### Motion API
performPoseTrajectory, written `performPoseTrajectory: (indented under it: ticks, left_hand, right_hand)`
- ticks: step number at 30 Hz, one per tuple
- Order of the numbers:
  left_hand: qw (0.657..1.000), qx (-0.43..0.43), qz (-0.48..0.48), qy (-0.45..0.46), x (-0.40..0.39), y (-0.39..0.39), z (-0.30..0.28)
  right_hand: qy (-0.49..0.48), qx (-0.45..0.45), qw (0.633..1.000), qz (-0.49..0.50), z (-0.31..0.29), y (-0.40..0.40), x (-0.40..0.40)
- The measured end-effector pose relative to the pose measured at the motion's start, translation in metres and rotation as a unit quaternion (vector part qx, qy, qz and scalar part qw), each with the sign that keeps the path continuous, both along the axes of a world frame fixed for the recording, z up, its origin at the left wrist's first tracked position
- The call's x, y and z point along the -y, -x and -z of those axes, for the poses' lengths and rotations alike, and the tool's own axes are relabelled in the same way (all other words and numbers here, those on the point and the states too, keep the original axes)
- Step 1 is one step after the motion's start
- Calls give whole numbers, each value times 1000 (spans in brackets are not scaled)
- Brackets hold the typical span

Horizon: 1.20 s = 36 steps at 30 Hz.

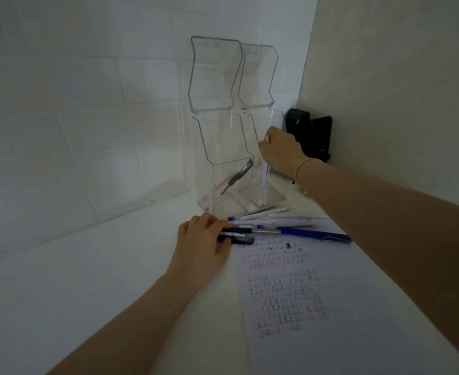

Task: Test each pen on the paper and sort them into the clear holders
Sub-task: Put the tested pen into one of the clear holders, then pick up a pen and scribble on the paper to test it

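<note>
Two clear holders stand against the tiled wall. The left holder (209,163) has a grey pen (236,177) and a red pen (220,185) leaning inside. My right hand (279,151) is at the rim of the right holder (275,117) and pinches a white pen (264,182) that hangs upright inside it. My left hand (200,242) lies on the left end of a row of pens (277,216), fingers curled over a black pen (240,240). A blue pen (315,234) lies at the top of the printed paper (290,293).
A black object (312,133) sits in the corner behind my right hand. The white counter (114,266) meets the tiled wall on the left and a plain beige wall on the right.
</note>
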<state>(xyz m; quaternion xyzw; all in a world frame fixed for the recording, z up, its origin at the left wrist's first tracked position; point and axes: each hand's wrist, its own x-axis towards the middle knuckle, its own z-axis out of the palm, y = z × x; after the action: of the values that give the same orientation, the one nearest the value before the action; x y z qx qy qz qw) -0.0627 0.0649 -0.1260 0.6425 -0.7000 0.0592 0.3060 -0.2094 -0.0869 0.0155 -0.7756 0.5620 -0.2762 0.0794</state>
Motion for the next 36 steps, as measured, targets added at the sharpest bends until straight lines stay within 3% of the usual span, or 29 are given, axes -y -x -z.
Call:
performPoseTrajectory:
  ticks: [5, 8, 10, 13, 16, 27, 29, 32, 34, 36]
  left_hand:
    - [1000, 7, 0, 1, 0, 0, 0]
    - [1000, 3, -3, 5, 0, 0, 1]
    - [1000, 2, -5, 3, 0, 1, 1]
    - [1000, 0, -5, 5, 1, 2, 1]
    - [1000, 8, -11, 6, 0, 2, 2]
    - [999, 9, -11, 34, 1, 2, 4]
    - [998, -1, -11, 58, 0, 3, 2]
    - [992, -73, -7, 103, -4, 4, -9]
    - [986, -96, -1, 139, -8, 6, -17]
    - [984, -80, 30, 157, -11, 11, -21]
  right_hand:
    - [-3, -22, 1000, 21, -3, 9, -7]
    - [98, 104, 990, -6, -2, 22, -25]
    - [161, 120, 979, -27, 9, 33, -53]
    - [77, -38, 993, -82, 45, 47, -92]
    - [-4, -175, 978, -111, 82, 49, -105]
    - [38, -225, 966, -119, 84, 40, -101]
    - [28, -160, 979, -121, 73, 40, -102]
    - [-54, 34, 993, -97, 53, 44, -102]
    - [-145, 183, 968, -96, 46, 48, -105]
    - [-258, 328, 903, -100, 47, 51, -114]
